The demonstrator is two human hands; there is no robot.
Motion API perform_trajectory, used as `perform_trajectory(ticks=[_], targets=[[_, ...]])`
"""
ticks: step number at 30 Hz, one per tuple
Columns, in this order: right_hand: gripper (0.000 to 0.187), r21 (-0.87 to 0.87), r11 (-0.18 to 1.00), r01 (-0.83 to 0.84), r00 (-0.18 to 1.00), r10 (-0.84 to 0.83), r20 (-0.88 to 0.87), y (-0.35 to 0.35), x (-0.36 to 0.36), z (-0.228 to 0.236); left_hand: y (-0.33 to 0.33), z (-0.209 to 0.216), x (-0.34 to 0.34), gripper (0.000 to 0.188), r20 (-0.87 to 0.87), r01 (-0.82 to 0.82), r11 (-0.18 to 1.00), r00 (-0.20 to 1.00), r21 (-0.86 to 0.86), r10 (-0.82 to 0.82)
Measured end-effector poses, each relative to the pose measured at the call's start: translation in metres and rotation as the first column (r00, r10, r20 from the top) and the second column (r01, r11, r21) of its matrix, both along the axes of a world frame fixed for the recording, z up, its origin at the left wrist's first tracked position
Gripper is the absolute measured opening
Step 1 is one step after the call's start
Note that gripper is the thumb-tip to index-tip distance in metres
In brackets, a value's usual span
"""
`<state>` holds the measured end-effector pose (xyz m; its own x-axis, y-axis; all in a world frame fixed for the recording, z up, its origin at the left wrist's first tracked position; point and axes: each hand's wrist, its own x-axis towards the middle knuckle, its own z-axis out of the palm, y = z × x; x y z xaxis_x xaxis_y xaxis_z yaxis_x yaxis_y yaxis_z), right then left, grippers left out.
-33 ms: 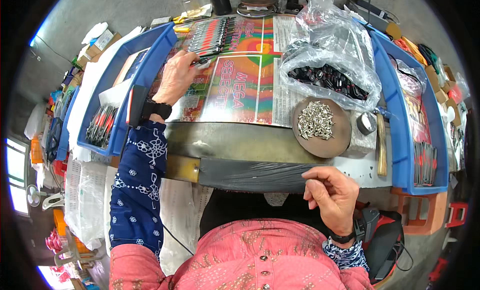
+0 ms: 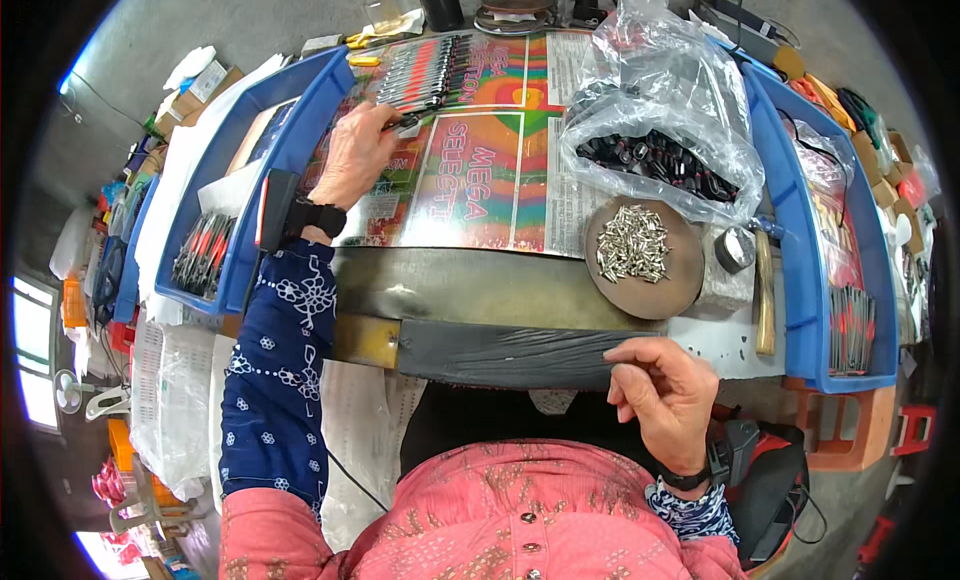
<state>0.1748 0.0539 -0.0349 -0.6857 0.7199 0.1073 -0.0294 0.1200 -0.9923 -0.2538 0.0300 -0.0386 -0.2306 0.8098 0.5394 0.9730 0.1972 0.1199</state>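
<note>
My left hand [image 2: 355, 155] reaches over the printed sheet on the bench, its fingers closed round one end of a slim black pen [image 2: 403, 123]. Just beyond it, a row of slim pens [image 2: 420, 70] in silver, red and black lies side by side. Low at the bench's front edge hovers my right hand [image 2: 665, 400], fingers curled; whatever they may hold is hidden. Nearest to it is a round brown dish [image 2: 680, 280] with a heap of small silver metal tips [image 2: 632, 245]. Behind the dish, an open clear plastic bag [image 2: 660, 90] holds many small black parts [image 2: 655, 165].
Blue bins holding pens flank the bench, a left bin [image 2: 190, 280] and a right bin [image 2: 880, 365]. By the dish are a grey block [image 2: 722, 292], a roll of black tape [image 2: 735, 248] and a brush [image 2: 764, 300]. A black padded strip [image 2: 500, 352] runs along the front edge.
</note>
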Motion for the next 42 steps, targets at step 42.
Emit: perform_trajectory(ticks=[42], targets=[[0.01,0.055,0.996,0.07,0.997,-0.071,0.014,-0.01,0.001,-0.007,-0.14,0.06,0.038,0.007,-0.222,-0.239,0.959,0.937,0.152,0.269]])
